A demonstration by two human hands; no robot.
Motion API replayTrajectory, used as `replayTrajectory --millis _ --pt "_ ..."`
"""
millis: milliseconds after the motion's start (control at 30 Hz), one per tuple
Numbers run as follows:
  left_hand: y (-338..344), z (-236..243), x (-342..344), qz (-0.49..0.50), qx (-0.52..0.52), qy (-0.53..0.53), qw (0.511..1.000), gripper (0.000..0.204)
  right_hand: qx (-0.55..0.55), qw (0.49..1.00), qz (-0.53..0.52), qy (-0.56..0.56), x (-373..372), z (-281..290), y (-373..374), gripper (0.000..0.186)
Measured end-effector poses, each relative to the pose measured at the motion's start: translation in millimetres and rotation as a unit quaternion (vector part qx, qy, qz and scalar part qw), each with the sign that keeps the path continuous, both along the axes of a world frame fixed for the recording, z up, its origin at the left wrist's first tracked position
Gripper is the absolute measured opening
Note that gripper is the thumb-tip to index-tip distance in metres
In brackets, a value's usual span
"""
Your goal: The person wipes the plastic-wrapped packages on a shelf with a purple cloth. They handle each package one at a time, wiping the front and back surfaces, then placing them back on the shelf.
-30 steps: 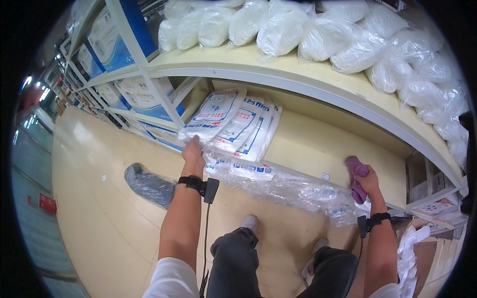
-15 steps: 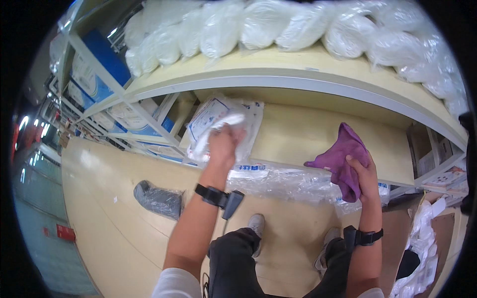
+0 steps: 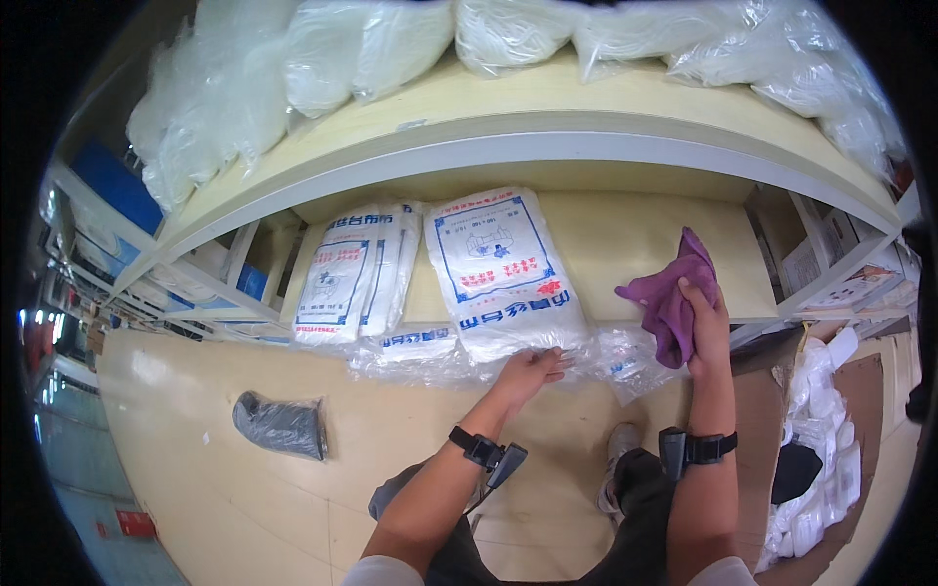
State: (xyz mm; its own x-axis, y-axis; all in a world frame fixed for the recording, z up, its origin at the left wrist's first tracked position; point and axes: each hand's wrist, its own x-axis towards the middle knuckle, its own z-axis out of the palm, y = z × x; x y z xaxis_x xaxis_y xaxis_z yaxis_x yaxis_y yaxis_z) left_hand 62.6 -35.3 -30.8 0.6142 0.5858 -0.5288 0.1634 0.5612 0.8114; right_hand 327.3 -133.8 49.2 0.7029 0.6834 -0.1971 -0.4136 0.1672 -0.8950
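Observation:
On the lower shelf (image 3: 628,236), a printed white plastic package (image 3: 503,254) lies alone in the middle. My left hand (image 3: 531,369) has its fingers closed on the clear plastic at its near end. A pile of similar packages (image 3: 342,273) is to its left. My right hand (image 3: 705,322) grips a crumpled purple cloth (image 3: 674,298) above the shelf's right part. Loose clear plastic with printed packages (image 3: 410,363) lies along the shelf's front edge, below both piles.
Bulging clear bags of white items (image 3: 508,29) line the upper shelf (image 3: 576,103). A wrapped grey bundle (image 3: 278,425) lies on the floor at left. An open cardboard box (image 3: 760,459) with white packages stands at right. Shelves with blue-and-white boxes (image 3: 107,225) run along the left.
My left hand has moved one package from the left pile to the middle of the shelf. The purple cloth in my right hand has loosened out. My view has shifted along the shelf.

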Motion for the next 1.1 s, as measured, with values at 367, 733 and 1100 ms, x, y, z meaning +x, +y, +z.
replayTrajectory --millis 367,733,1100 --pt "5.1 -2.2 -59.1 0.393 -0.176 -0.160 0.888 0.067 0.086 0.995 -0.035 0.044 -8.5 9.1 7.2 0.040" --pt "-3.6 28.7 -63.6 0.213 -0.073 -0.037 0.974 0.045 0.161 0.981 -0.052 0.099 -27.5 10.5 17.8 0.046" --pt "-6.6 11.8 -84.6 0.039 -0.028 0.059 0.997 0.034 0.124 0.984 -0.100 -0.075 -72.8 11.8 37.1 0.053"
